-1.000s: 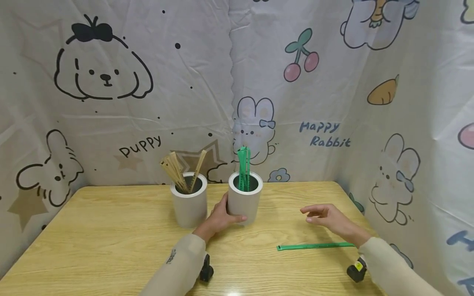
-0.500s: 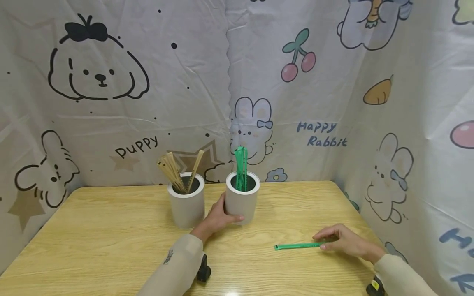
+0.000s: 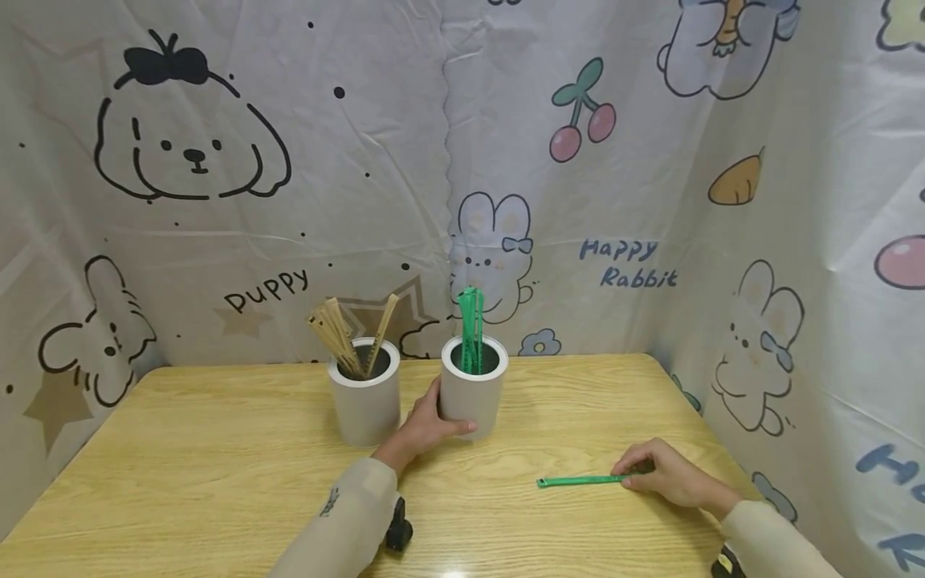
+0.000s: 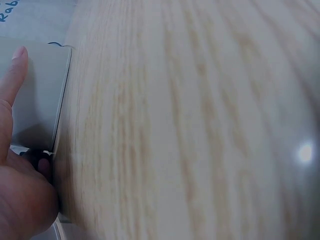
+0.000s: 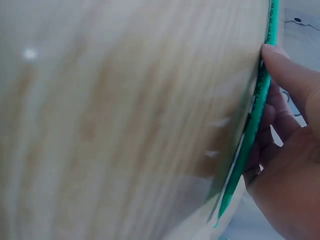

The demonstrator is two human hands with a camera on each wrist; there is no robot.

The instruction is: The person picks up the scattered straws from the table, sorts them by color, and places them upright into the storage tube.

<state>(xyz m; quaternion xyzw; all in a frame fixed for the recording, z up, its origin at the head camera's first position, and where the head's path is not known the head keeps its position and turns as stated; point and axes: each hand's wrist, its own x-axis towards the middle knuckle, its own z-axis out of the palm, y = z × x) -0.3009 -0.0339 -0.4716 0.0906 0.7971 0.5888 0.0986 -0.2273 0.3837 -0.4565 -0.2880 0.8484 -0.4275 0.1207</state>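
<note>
My left hand [image 3: 425, 429] holds a light grey cup [image 3: 478, 401] by its side, its thumb across the front. Several long, thin green packets, like wrapped straws [image 3: 471, 321], stand in that cup. In the left wrist view the thumb [image 4: 16, 75] lies along the cup wall [image 4: 42, 95]; most of the other fingers are hidden. Over at the right, my right hand [image 3: 665, 475] pinches a single green wrapped straw [image 3: 578, 482] near its right part, low over the table. The right wrist view shows this straw [image 5: 255, 115] between thumb and fingers, with dark print along it.
A second grey cup [image 3: 364, 413] stands left of the held one, with several tan wrapped straws [image 3: 338, 333] leaning in it. The wooden table [image 3: 217, 466] ends at a printed cloth [image 3: 376, 160] behind and at the right side.
My right hand has come down and to the right from above the table and taken the green wrapped straw between thumb and fingers. My left hand has stayed on the cup.
</note>
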